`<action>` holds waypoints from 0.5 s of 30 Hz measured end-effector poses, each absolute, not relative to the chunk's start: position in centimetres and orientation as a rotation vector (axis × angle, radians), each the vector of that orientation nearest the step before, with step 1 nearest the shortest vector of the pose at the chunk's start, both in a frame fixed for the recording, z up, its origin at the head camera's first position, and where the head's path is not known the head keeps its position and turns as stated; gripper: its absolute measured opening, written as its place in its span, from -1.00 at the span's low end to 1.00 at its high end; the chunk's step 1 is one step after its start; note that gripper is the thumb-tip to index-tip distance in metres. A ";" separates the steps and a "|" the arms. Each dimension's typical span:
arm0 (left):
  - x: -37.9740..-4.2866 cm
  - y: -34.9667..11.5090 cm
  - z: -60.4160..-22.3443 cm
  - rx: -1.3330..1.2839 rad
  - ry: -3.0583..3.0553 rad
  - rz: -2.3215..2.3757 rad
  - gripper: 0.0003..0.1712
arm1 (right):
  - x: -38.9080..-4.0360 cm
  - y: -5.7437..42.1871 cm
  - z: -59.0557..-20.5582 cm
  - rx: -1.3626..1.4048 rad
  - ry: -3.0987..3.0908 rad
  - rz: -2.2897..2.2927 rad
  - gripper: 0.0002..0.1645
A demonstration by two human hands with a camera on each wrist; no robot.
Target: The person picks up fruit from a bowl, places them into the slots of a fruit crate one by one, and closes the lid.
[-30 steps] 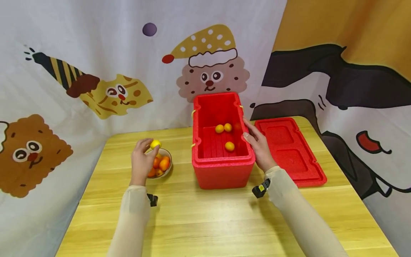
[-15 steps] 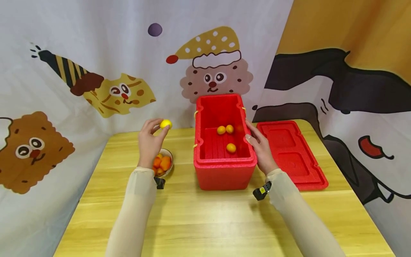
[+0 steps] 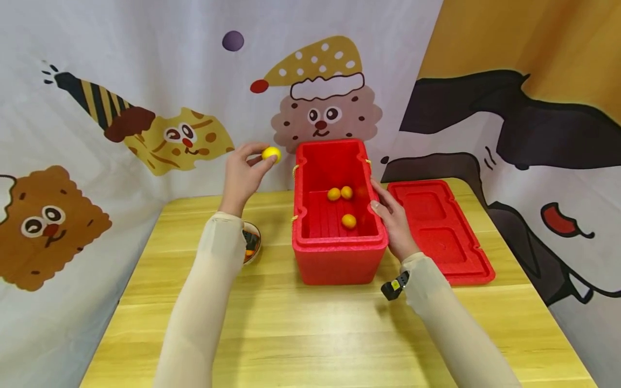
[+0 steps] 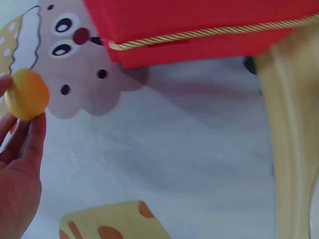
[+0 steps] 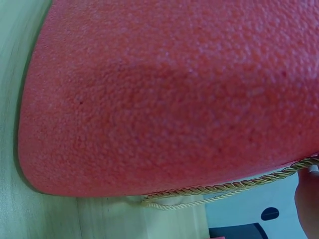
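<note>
My left hand (image 3: 242, 172) pinches a small round citrus fruit (image 3: 271, 155) between thumb and fingertips, raised just left of the red foam box (image 3: 338, 269). It looks yellow in the head view and orange-yellow in the left wrist view. My right hand (image 3: 394, 223) holds the box's right rim, its thumb over the edge and its fingers along the outer side. Inside the box, two orange fruits (image 3: 333, 194) lie together towards the back and one orange fruit (image 3: 349, 221) lies nearer the front. A bowl (image 3: 259, 243) of fruit is mostly hidden behind my left sleeve.
A red lid (image 3: 436, 226) lies flat on the wooden table (image 3: 310, 334) to the right of the box. Gold rope (image 4: 214, 36) runs along the box's side. A cartoon-printed curtain (image 3: 184, 54) hangs behind the table.
My left hand has carried the fruit up from over the bowl and to the right, towards the box. My right hand stays at the box's rim.
</note>
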State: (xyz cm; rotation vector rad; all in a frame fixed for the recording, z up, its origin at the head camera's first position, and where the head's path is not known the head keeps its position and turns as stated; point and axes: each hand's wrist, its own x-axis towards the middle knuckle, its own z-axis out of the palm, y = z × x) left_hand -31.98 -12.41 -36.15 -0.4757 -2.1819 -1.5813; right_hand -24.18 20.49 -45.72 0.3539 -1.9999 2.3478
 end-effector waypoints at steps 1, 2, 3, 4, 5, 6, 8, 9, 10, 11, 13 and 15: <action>-32.1 -12.1 -35.8 -0.477 -2.197 -1.596 -0.66 | -24.2 20.5 -45.7 0.353 -1.996 2.351 -0.34; -32.3 -11.8 -35.5 -0.485 -2.205 -1.610 -0.66 | -24.2 20.5 -45.7 0.349 -1.994 2.354 -0.35; -32.4 -11.5 -35.1 -0.487 -2.216 -1.620 -0.66 | -24.2 20.5 -45.6 0.347 -1.991 2.358 -0.35; -32.5 -11.1 -34.8 -0.491 -2.227 -1.621 -0.66 | -24.2 20.5 -45.6 0.345 -1.988 2.362 -0.35; -32.7 -10.7 -34.6 -0.498 -2.239 -1.622 -0.66 | -24.2 20.5 -45.6 0.342 -1.986 2.366 -0.36; -32.8 -10.3 -34.3 -0.503 -2.253 -1.618 -0.67 | -24.2 20.5 -45.6 0.342 -1.981 2.369 -0.36; -33.0 -9.4 -33.9 -0.514 -2.284 -1.604 -0.68 | -24.2 20.5 -45.6 0.341 -1.972 2.372 -0.37; -33.1 -8.9 -33.8 -0.518 -2.304 -1.595 -0.68 | -24.2 20.5 -45.6 0.342 -1.970 2.372 -0.37; -33.3 -8.5 -33.7 -0.524 -2.324 -1.589 -0.68 | -24.2 20.5 -45.6 0.343 -1.966 2.374 -0.37; -33.4 -8.1 -33.5 -0.527 -2.348 -1.586 -0.68 | -24.2 20.5 -45.6 0.344 -1.963 2.374 -0.37; -33.7 -7.4 -33.2 -0.543 -2.385 -1.572 -0.67 | -24.2 20.4 -45.6 0.348 -1.952 2.379 -0.37; -34.1 -6.9 -32.8 -0.558 -2.425 -1.547 -0.66 | -24.2 20.3 -45.6 0.353 -1.947 2.384 -0.36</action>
